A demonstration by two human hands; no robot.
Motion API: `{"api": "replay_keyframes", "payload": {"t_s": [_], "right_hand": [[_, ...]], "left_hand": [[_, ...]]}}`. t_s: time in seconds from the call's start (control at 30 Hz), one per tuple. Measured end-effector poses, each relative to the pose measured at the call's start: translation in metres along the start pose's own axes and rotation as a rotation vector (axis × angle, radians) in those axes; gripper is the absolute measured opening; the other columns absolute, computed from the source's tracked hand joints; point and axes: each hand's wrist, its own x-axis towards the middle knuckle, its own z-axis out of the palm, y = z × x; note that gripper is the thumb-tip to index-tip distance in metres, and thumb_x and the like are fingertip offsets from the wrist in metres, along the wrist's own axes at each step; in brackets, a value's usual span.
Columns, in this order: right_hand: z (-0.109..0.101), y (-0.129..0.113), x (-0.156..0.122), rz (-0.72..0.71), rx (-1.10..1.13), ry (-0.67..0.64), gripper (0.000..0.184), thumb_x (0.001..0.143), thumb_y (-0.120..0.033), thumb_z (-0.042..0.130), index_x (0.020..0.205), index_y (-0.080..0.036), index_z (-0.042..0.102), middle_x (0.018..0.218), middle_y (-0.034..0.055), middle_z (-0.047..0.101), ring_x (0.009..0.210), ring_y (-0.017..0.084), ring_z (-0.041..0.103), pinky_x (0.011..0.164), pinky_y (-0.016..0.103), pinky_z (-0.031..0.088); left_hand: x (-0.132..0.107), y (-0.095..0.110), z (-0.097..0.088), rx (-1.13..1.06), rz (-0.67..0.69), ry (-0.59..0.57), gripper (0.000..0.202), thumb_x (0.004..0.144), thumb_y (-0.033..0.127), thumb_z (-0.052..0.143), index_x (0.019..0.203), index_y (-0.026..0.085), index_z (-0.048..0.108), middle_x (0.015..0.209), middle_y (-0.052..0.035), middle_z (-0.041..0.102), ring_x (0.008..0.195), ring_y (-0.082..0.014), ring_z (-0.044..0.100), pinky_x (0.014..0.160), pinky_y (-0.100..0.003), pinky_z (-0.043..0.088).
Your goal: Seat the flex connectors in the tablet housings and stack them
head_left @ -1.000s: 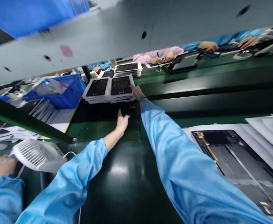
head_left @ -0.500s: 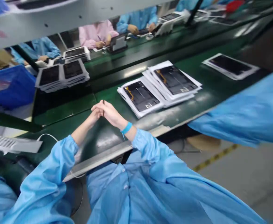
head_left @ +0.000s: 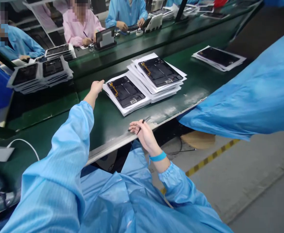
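Observation:
My left hand reaches to the far left corner of the left stack, fingers closed at the edge of its white sheets. On top of that stack lies a black tablet-like panel with an orange flex strip. Close by on the right, a taller stack carries a similar black panel. My right hand, with a blue wrist strap, is above the bench's front edge, its fingers curled around a slim black tool; the hand partly hides it, so its kind is unclear.
Another panel on white sheets lies farther right, near a blue sleeve. Stacked panels stand across the green bench at left. Several people work opposite. A white cable curves at lower left.
My hands, together before, have parted. The left has moved to the left stack's sheet corner; the right has drawn back toward the bench edge with the black tool. The view has shifted.

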Motion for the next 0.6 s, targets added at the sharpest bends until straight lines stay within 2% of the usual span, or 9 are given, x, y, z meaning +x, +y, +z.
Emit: {"api": "replay_keyframes", "payload": {"t_s": [0.07,0.17,0.3,0.43,0.5,0.57,0.6], "right_hand": [[-0.01,-0.009,0.014,-0.014,0.0,0.028,0.055,0.071,-0.05,0.1,0.08,-0.027,0.051,0.089,-0.0012,0.08,0.08,0.016,0.076,0.075,0.029,0.061],[-0.018,-0.021,0.039,-0.034,-0.009,0.053,0.054,0.076,-0.047,0.098,0.081,-0.027,0.048,0.087,-0.0027,0.079,0.079,0.014,0.076,0.077,0.027,0.063],[-0.018,-0.028,0.068,-0.018,-0.044,0.068,0.049,0.084,-0.044,0.095,0.082,-0.027,0.049,0.083,-0.0025,0.078,0.074,0.013,0.076,0.073,0.025,0.062],[-0.016,-0.027,0.083,-0.014,-0.071,0.075,0.05,0.086,-0.044,0.097,0.084,-0.026,0.05,0.083,-0.0033,0.076,0.072,0.012,0.075,0.07,0.024,0.062],[-0.015,-0.026,0.087,-0.022,-0.078,0.084,0.051,0.088,-0.044,0.096,0.084,-0.026,0.048,0.083,-0.0037,0.076,0.071,0.011,0.075,0.069,0.023,0.062],[-0.016,-0.025,0.09,-0.032,-0.083,0.098,0.051,0.09,-0.045,0.095,0.083,-0.026,0.047,0.083,-0.004,0.075,0.071,0.011,0.074,0.068,0.022,0.062],[-0.016,-0.024,0.092,-0.039,-0.086,0.105,0.051,0.091,-0.045,0.093,0.084,-0.026,0.046,0.083,-0.0043,0.074,0.071,0.01,0.074,0.068,0.022,0.062]], "left_hand": [[0.011,0.003,0.009,0.048,0.001,0.025,0.044,0.111,0.046,0.078,0.143,0.016,0.071,0.144,-0.0121,0.071,0.127,-0.0298,0.073,0.109,-0.05,0.067],[0.022,0.003,0.015,0.115,0.016,0.04,0.044,0.111,0.045,0.078,0.144,0.017,0.071,0.145,-0.0129,0.07,0.128,-0.0291,0.073,0.11,-0.05,0.066],[0.03,0.005,0.018,0.182,0.068,0.017,0.042,0.111,0.046,0.077,0.141,0.016,0.072,0.141,-0.0113,0.072,0.124,-0.029,0.074,0.107,-0.047,0.067],[0.036,0.007,0.018,0.269,0.182,0.005,0.034,0.112,0.044,0.077,0.13,0.016,0.075,0.134,-0.0097,0.074,0.118,-0.0256,0.074,0.105,-0.045,0.067],[0.039,0.007,0.018,0.316,0.259,0.011,0.021,0.107,0.034,0.08,0.113,0.014,0.076,0.126,-0.01,0.075,0.125,-0.0287,0.071,0.115,-0.047,0.06],[0.04,0.007,0.017,0.348,0.339,0.017,0.013,0.099,0.022,0.081,0.094,0.015,0.071,0.122,-0.0125,0.074,0.143,-0.0352,0.062,0.131,-0.049,0.045],[0.04,0.007,0.016,0.354,0.373,0.016,0.015,0.095,0.018,0.08,0.087,0.017,0.067,0.122,-0.0142,0.072,0.151,-0.0379,0.055,0.138,-0.049,0.036]]}}
